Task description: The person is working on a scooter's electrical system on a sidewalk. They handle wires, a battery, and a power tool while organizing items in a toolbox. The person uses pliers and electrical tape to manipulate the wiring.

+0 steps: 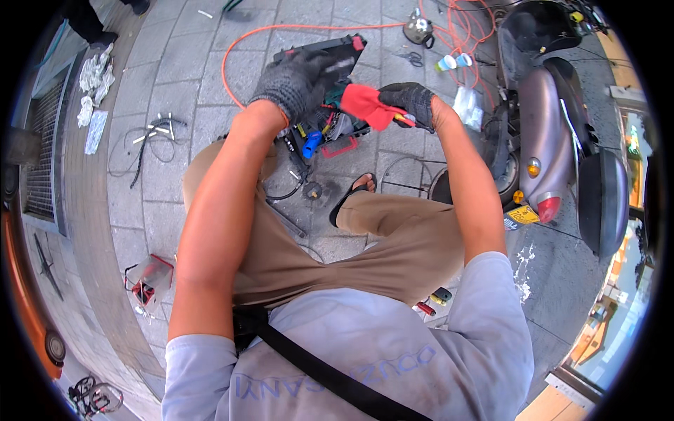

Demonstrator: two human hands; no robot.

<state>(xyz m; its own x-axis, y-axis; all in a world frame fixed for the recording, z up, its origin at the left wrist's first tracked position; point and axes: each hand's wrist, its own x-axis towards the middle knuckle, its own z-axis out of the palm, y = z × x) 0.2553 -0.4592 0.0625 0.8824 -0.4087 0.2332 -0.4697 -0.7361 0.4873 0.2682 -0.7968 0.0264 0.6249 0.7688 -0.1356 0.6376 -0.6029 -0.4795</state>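
My left hand (288, 88), in a dark knit glove, is over a black tool case (347, 49); its fingertips are hard to make out. Below it lie assorted tools, a blue plastic tool (312, 143) and a red plastic piece (340, 149). My right hand (414, 103), also gloved, is closed on a red cloth or pouch (365, 105) with a small red and yellow handled item at its lower edge, to the right of the case.
A scooter (540, 140) stands at the right. An orange hose (260, 34), a kettle (419, 29), cups (446, 63) and scissors (413, 58) lie beyond. Loose cable (144, 147) and white rags (97, 81) are at left. Another person's legs (91, 21) show at the top left.
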